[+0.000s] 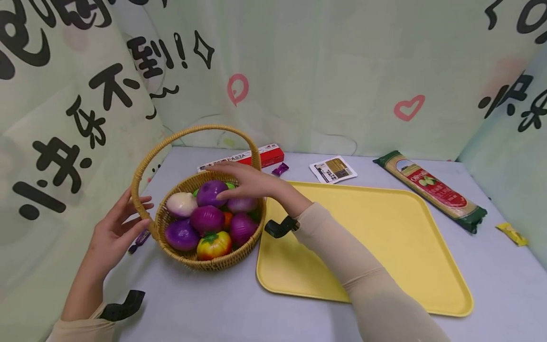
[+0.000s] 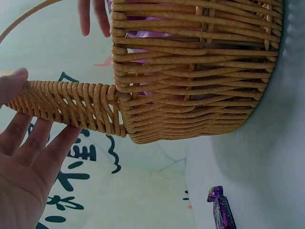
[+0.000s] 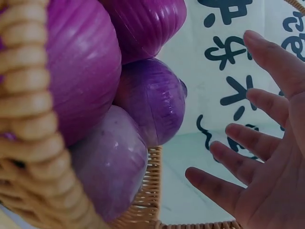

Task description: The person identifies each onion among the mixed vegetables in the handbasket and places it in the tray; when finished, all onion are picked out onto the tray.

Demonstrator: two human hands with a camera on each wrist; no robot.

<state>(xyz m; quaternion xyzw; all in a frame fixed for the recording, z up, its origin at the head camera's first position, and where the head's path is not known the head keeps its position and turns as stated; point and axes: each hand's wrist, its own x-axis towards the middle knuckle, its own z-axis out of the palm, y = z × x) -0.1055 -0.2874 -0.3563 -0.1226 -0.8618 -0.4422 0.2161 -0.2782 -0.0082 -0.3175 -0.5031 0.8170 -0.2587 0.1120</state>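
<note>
A round wicker basket [image 1: 239, 256] stands at the left, full of purple onions [image 1: 207, 220], a pale onion [image 1: 181, 204] and a yellow-red tomato-like vegetable [image 1: 213, 245]. My left hand [image 1: 113, 237] holds the basket's arched handle [image 2: 71, 102] near its base, thumb on one side and fingers on the other. Over the basket's far side hovers my right hand [image 1: 249, 183], spread with nothing in it. In the right wrist view its fingertips [image 3: 198, 174] are apart from a purple onion [image 3: 155, 102].
A yellow tray [image 1: 367, 237] lies right of the basket. Behind are a red pasta box [image 1: 271, 155], a purple-wrapped candy [image 1: 280, 169] and a white packet [image 1: 333, 170]. A green-ended pasta bag [image 1: 431, 190] and a yellow wrapper [image 1: 512, 234] lie at the right. Another purple candy [image 2: 221, 207] is beside the basket.
</note>
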